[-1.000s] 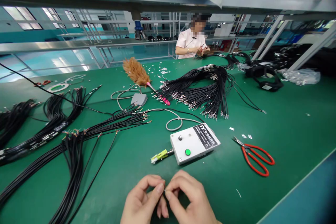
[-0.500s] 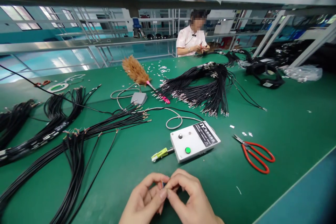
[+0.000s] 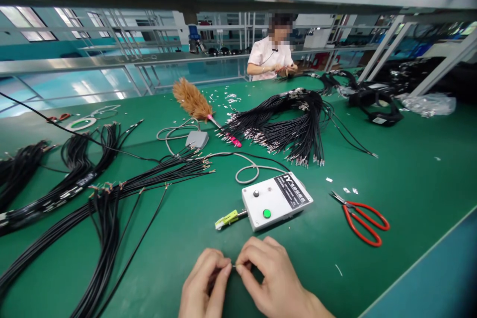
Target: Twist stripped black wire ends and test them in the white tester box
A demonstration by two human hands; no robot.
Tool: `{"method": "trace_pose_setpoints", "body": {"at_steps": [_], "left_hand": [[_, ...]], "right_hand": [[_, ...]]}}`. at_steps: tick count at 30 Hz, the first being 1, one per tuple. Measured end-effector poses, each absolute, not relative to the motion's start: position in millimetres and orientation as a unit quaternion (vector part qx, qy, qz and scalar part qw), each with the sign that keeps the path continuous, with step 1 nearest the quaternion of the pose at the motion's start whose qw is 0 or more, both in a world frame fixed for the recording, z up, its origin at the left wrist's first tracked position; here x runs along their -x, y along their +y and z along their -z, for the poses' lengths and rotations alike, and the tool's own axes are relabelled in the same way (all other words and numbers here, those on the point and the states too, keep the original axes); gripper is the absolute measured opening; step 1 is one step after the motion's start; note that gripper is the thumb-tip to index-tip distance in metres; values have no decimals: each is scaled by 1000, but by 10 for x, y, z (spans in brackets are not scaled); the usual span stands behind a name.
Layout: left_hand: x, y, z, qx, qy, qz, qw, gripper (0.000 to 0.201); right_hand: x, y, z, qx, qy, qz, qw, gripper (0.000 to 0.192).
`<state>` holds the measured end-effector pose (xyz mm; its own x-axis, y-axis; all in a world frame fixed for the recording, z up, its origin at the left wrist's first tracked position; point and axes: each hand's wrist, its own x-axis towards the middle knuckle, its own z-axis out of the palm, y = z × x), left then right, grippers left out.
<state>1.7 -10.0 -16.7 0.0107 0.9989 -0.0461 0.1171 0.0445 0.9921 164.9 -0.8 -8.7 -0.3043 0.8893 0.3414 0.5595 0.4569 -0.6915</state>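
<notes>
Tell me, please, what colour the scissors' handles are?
Red, clearest in the head view: scissors.

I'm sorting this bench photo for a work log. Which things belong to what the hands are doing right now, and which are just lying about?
In hand:
left hand and right hand, fingertips pinching a tiny part, too small to identify.

Lying about:
white control box
red scissors
feather duster
black wire bundles
grey pedal
all on the green table.

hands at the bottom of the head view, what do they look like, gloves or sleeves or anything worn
Both the left hand and the right hand are bare: no gloves, and no rings or watch show. No sleeve reaches the visible wrists. Nails look short and unpainted. The forearms are cut off by the picture's lower edge.
</notes>
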Motion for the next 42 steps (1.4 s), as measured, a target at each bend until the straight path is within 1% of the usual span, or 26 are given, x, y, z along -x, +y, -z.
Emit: {"method": "trace_pose_setpoints", "body": {"at_steps": [1, 4, 5, 6, 8, 10, 11, 13, 15, 17, 18, 21, 22, 25, 29, 32, 37, 42], "left_hand": [[2, -79, 210, -523, 538, -445, 488, 32], [67, -16, 301, -506, 539, -417, 530, 32], [86, -3, 314, -498, 535, -410, 546, 32], [104, 5, 317, -490, 530, -406, 561, 33], [136, 8, 291, -485, 518, -399, 580, 34], [170, 3, 235, -519, 505, -393, 567, 31], [187, 2, 202, -553, 495, -388, 546, 29], [219, 8, 143, -625, 473, -377, 494, 27], [243, 33, 106, -650, 461, -381, 469, 27], [259, 79, 86, -593, 482, -399, 507, 27], [266, 108, 79, -550, 499, -407, 533, 29], [297, 215, 39, -465, 535, -418, 568, 35], [308, 252, 19, -461, 540, -422, 563, 35], [325, 350, -44, -457, 550, -435, 547, 33], [295, 441, -89, -444, 561, -439, 543, 29], [259, 490, -85, -437, 568, -435, 545, 27], [236, 558, -38, -434, 572, -428, 548, 27], [233, 623, 22, -435, 580, -415, 549, 28]], "right_hand": [[-1657, -17, 113, 479, -775, -229, 344, 15], [-1653, -33, 143, 504, -781, -201, 310, 5], [-1641, -28, 136, 504, -788, -179, 306, 11], [-1624, -15, 125, 497, -798, -151, 305, 13], [-1587, 28, 98, 466, -826, -92, 304, 12], [-1566, 81, 80, 418, -855, -48, 304, 30], [-1564, 105, 75, 394, -867, -35, 302, 36], [-1575, 147, 67, 351, -888, -24, 295, 40], [-1590, 190, 50, 330, -899, -18, 286, 42], [-1595, 255, 11, 342, -899, -8, 273, 38], [-1591, 300, -15, 360, -895, 2, 264, 32], [-1564, 467, -88, 425, -880, 57, 203, 6], [-1554, 521, -99, 435, -879, 74, 181, 5], [-1529, 631, -74, 438, -883, 97, 140, 13], [-1508, 670, -6, 440, -885, 105, 114, 17], [-1492, 708, -19, 435, -889, 105, 95, 6], [-1474, 814, -104, 420, -900, 95, 70, 16], [-1481, 848, -139, 422, -901, 79, 58, 17]]}}
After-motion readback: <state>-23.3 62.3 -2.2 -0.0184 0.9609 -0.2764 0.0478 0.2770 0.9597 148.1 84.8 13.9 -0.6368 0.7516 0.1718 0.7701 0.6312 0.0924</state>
